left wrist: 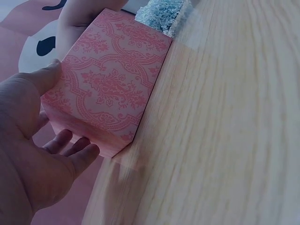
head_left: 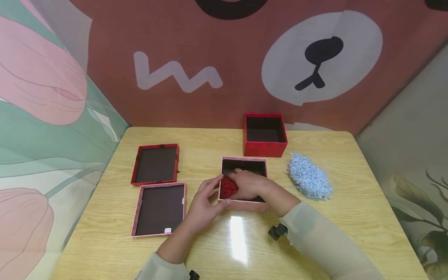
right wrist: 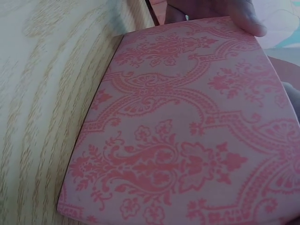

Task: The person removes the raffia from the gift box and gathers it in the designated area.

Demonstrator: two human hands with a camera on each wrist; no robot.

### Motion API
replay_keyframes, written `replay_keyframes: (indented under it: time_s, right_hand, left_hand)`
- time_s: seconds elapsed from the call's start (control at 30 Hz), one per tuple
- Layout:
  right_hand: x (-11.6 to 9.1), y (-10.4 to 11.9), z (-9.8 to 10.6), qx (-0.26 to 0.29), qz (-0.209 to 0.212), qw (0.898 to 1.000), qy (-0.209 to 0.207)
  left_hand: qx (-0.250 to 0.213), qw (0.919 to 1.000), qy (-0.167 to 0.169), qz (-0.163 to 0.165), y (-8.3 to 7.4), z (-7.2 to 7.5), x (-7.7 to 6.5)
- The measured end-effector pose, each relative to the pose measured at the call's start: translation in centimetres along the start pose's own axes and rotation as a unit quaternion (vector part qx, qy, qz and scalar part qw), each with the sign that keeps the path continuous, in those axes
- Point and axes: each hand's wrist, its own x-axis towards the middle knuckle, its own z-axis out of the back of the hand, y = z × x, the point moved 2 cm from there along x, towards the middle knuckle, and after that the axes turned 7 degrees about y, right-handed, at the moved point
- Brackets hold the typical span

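A pink patterned box [head_left: 245, 205] stands without its lid at the middle of the table, and its dark inside shows in the head view. My left hand [head_left: 204, 204] holds the box's near left corner, with the thumb at the front rim and the fingers along the left side [left wrist: 77, 126]. Reaching in from the right, my right hand [head_left: 249, 184] is round a clump of red shredded paper [head_left: 228, 188] in the left part of the box. Its fingertips are partly hidden. In the right wrist view the patterned box wall [right wrist: 173, 126] fills most of the picture.
Behind the pink box stands an open red box [head_left: 265, 149]. Light blue shredded paper [head_left: 310, 177] lies in a heap to the right. At the left, a red lid [head_left: 156, 165] and a pink lid [head_left: 160, 210] lie with their dark insides up on the wooden table [head_left: 105, 233].
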Motion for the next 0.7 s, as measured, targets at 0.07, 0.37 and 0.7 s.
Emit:
replay_keyframes:
  time_s: [0.07, 0.37, 0.7]
  right_hand:
    - [0.01, -0.03, 0.09, 0.011, 0.02, 1.0, 0.006]
    - [0.19, -0.21, 0.11, 0.077, 0.051, 0.994, 0.053]
    - [0.14, -0.26, 0.1, 0.1, 0.094, 0.985, 0.102]
  left_hand:
    - [0.001, 1.0, 0.0, -0.003, 0.01, 0.01, 0.01]
    - [-0.001, 1.0, 0.005, -0.003, -0.05, 0.08, 0.02]
    - [-0.009, 0.9998, -0.004, 0.016, 0.05, 0.18, 0.12]
